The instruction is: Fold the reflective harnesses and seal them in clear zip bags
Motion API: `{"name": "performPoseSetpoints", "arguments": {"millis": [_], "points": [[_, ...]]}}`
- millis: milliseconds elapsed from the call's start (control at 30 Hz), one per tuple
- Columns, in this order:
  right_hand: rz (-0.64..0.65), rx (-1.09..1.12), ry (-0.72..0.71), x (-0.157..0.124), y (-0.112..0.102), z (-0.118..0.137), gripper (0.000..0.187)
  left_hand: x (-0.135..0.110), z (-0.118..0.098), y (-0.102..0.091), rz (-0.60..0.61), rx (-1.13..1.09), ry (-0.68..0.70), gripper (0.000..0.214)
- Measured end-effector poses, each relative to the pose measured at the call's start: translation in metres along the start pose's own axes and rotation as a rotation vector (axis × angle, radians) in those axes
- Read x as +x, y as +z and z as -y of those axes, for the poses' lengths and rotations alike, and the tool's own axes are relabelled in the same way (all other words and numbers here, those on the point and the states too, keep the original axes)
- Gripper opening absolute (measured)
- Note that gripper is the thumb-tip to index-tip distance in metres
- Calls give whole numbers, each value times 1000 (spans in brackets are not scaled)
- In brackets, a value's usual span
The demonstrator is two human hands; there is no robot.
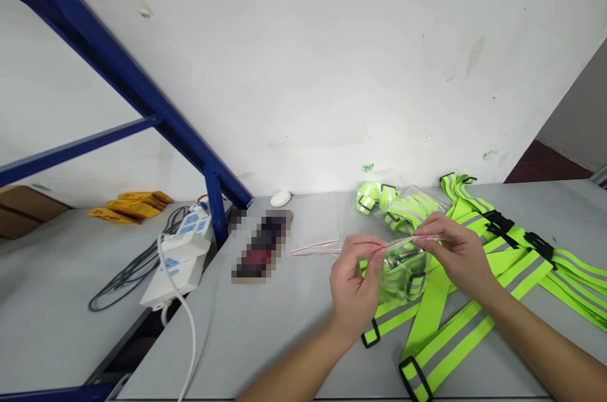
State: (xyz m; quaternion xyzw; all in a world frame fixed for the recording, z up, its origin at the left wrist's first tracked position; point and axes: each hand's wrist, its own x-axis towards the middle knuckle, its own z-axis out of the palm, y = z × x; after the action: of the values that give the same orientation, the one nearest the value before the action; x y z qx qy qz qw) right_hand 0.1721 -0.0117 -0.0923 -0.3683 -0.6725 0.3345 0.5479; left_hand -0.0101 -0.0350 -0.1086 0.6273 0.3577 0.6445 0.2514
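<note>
My left hand (355,288) and my right hand (458,250) both pinch the top edge of a clear zip-lock bag (403,279), one at each end of its red-lined seal. Folded inside the bag is a neon yellow reflective safety vest (403,282) with black buckles. The bag hangs just above a loose, spread-out reflective vest (467,301) with grey stripes and black buckles, which lies under both hands. Behind my right hand is a bagged bundle of neon vests (398,209). A flat clear plastic bag (315,225) lies to the left of it.
A grey table (265,345) carries these things, along with a pixelated-out object (260,247) and a white oval object (281,198). Left of the table are a white power strip (180,269) with cables, a blue steel frame (118,73), and yellow pieces (130,206) on a lower surface.
</note>
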Motion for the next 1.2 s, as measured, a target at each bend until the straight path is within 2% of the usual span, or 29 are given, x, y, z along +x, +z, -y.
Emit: {"name": "performPoseSetpoints", "arguments": {"millis": [167,300,400,733,900,1000,1200], "points": [[84,8,-32,3,-5,2,9,1,-1,-2,13,30,72,12],[125,-6,-14,5,-5,9,7,0,-1,1,60,3,7,13],[128,-26,-11,4,-2,13,4,0,-3,4,85,-8,-16,11],[78,-85,-24,2,2,14,6,6,-7,7,43,39,15,11],[63,-58,44,3,0,9,4,-1,0,6,64,-1,-74,9],[95,-13,100,6,-6,3,16,-6,2,6,49,-55,-136,12],[175,-7,-36,10,-15,5,13,-7,3,4,60,-39,-84,6]]}}
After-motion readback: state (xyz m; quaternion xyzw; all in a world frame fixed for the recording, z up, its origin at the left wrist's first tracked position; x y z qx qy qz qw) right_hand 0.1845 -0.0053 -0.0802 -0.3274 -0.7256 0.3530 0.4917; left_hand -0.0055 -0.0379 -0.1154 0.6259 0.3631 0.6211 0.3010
